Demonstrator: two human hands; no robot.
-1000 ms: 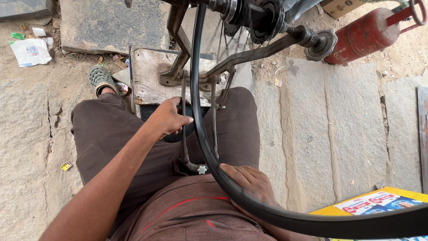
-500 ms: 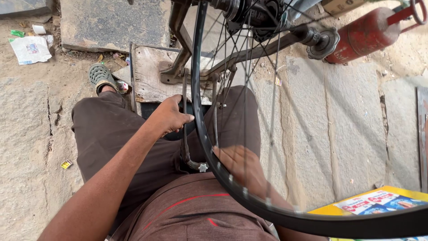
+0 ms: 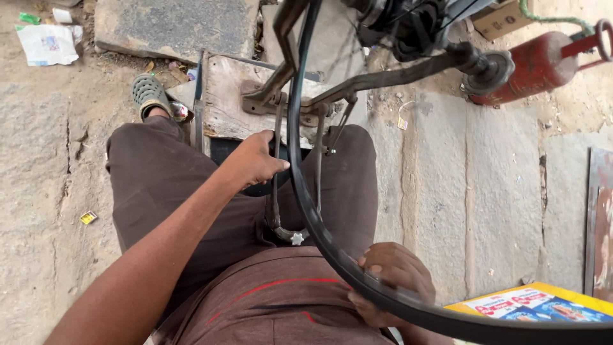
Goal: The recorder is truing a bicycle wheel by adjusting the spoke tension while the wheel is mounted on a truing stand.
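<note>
Nearest, the right hand (image 3: 391, 276) curls its fingers around the black bicycle wheel rim (image 3: 305, 191) above the lap, the left hand (image 3: 254, 161) grips the metal truing stand (image 3: 276, 191) beside it, and a red cylinder (image 3: 535, 67) lies beyond.

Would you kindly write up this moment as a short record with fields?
Setting: stone floor, outdoors
Left hand: grip on an upright bar of the metal stand
Right hand: resting against the wheel rim, near the lap
Wheel: mounted in the stand, spokes blurred
Nearby: red cylinder, wooden board, colourful box
</note>
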